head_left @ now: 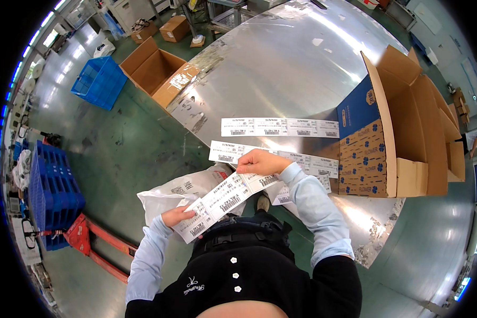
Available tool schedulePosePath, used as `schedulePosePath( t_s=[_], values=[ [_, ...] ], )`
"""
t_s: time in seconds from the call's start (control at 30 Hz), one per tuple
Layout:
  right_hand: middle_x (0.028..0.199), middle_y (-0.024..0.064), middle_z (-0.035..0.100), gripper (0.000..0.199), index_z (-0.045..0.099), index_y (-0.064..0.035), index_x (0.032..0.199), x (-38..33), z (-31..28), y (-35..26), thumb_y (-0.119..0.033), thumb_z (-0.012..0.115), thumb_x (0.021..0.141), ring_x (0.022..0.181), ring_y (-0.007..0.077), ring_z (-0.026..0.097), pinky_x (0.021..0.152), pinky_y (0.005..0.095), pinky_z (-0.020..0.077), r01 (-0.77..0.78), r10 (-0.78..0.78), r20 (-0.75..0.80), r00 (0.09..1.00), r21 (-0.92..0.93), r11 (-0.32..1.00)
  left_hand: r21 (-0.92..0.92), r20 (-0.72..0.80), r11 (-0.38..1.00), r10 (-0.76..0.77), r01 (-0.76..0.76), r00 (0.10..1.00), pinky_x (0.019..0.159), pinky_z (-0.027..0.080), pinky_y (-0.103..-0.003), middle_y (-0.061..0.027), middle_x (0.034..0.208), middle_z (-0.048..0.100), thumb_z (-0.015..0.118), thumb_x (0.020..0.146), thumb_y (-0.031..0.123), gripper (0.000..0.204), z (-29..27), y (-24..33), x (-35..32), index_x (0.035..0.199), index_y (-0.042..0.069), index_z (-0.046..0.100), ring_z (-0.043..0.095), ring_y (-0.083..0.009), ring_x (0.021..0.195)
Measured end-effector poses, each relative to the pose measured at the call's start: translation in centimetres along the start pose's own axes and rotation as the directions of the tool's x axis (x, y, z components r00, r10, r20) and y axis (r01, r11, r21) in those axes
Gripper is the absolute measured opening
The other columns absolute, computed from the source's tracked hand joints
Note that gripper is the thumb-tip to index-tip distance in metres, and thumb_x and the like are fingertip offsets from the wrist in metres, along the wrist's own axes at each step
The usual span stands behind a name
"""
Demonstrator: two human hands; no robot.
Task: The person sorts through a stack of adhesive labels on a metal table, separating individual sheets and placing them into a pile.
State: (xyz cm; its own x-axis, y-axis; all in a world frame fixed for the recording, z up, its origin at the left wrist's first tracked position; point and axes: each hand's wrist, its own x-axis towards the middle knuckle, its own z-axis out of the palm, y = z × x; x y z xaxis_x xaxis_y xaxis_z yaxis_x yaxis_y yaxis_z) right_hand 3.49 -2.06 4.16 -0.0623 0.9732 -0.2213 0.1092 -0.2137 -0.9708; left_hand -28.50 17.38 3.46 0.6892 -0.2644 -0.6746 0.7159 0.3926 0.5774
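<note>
A strip of white printed labels (pixel 232 197) with barcodes slants in front of my body. Its lower left end is gripped by my left hand (pixel 177 215), thumb on top. My right hand (pixel 261 162) pinches the strip nearer its upper right end, with the fingers closed. Beneath my right hand and wrist, a second label strip (pixel 225 152) lies on the metal table (pixel 259 69). Farther back, another strip (pixel 280 127) lies flat and reaches to a blue and brown carton. Part of a further strip (pixel 283 198) shows at the table's near edge, partly hidden by my right forearm.
The open blue and brown carton (pixel 361 159) stands on the table's right. A white plastic bag (pixel 161 199) sits below the near edge. Left on the floor are an open brown carton (pixel 156 71), a blue crate (pixel 99 82), blue pallets (pixel 53 196) and a red pallet jack (pixel 82 238).
</note>
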Motion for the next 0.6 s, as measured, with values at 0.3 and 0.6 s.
schedulePosePath(
  t_s=[0.3, 0.6],
  values=[
    [0.069, -0.004, 0.053, 0.022, 0.063, -0.0033, 0.083, -0.4, -2.6, 3.3, -0.024, 0.059, 0.09, 0.069, 0.0056, 0.046, 0.063, 0.0265, 0.0422, 0.124, -0.117, -0.403, 0.908, -0.009, 0.992, -0.08, -0.107, 0.994, 0.066, -0.074, 0.992, 0.083, 0.051, -0.048, -0.0169, 0.121, 0.055, 0.054, 0.091, 0.029, 0.057, -1.8, -0.8, 3.1, 0.138, 0.002, 0.034, 0.062, -0.0339, 0.098],
    [0.067, 0.0085, 0.061, 0.014, 0.058, -0.0094, 0.071, 5.3, -7.5, -0.3, -0.017, 0.055, 0.082, 0.068, 0.0281, 0.059, 0.065, 0.0432, 0.0432, -0.321, -0.529, -0.791, 0.308, -0.61, 0.724, -0.227, -0.297, 0.941, 0.178, -0.25, 0.938, 0.082, 0.049, -0.059, -0.0195, 0.125, 0.052, 0.054, 0.088, 0.029, 0.062, 2.2, -1.4, 1.5, 0.139, 0.005, 0.029, 0.059, -0.0414, 0.1]
  ],
)
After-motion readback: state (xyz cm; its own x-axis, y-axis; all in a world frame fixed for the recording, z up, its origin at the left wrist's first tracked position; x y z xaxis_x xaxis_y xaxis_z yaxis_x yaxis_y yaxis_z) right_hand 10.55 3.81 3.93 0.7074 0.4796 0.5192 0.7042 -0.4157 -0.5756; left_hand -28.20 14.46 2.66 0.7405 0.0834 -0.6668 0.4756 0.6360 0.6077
